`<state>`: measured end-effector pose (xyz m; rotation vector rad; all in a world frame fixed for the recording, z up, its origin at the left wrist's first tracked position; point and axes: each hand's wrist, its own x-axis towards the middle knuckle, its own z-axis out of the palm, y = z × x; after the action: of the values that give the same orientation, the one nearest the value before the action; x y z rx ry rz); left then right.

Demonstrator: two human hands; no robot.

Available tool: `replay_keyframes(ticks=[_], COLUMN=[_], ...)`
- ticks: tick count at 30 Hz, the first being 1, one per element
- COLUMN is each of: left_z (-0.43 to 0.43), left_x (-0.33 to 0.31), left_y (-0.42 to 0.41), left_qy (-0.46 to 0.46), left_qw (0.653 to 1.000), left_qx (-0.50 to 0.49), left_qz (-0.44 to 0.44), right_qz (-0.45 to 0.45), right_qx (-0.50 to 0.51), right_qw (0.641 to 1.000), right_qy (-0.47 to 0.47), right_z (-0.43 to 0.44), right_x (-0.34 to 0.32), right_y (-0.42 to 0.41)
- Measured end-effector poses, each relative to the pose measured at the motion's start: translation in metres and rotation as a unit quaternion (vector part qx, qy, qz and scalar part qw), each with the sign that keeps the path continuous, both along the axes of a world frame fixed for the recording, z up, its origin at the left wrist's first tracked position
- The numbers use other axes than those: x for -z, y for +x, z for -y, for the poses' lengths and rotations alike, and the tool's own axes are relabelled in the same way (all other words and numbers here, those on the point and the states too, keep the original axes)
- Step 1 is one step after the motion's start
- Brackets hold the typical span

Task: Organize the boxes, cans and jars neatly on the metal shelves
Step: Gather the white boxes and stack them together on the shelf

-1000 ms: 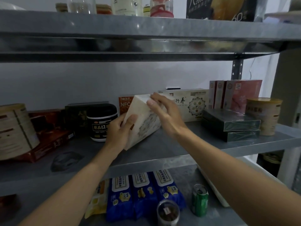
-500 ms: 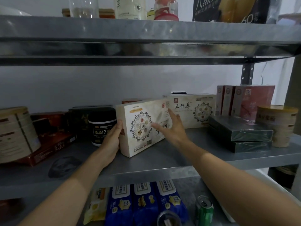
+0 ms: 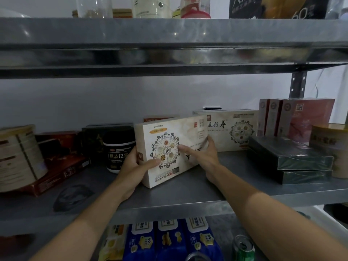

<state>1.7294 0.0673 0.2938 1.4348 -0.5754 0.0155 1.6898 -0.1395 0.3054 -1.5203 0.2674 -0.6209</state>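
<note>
Midway, I judge: the left hand [image 3: 131,166] grips the cream box [image 3: 169,132] by its end and the right hand [image 3: 205,155] presses spread fingers on its face. The box stands askew, and the red boxes [image 3: 62,166] need straightening.

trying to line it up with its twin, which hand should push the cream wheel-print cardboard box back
Likely the right. The right hand lies flat on the front of the cream wheel-print cardboard box, beside the matching cream box behind; the left hand only grips its left end.
</note>
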Motion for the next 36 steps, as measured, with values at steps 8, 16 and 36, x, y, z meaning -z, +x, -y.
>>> replay_keyframes(ticks=[8, 16, 36], left_z=[0.017, 0.011, -0.016], left_x=[-0.010, -0.016, -0.093], left_y=[-0.016, -0.028, -0.022], left_qy=[-0.167, -0.131, 0.035], left_qw=[0.983, 0.983, 0.995], left_qx=[0.024, 0.094, -0.042], left_qz=[-0.074, -0.091, 0.085], right_qz=[0.130, 0.178, 0.155], right_qx=[-0.025, -0.036, -0.131], right_qw=[0.966, 0.916, 0.977], right_qy=[0.221, 0.357, -0.068], right_z=[-0.032, -0.037, -0.015], right_x=[-0.006, -0.023, -0.088], right_y=[-0.004, -0.029, -0.066])
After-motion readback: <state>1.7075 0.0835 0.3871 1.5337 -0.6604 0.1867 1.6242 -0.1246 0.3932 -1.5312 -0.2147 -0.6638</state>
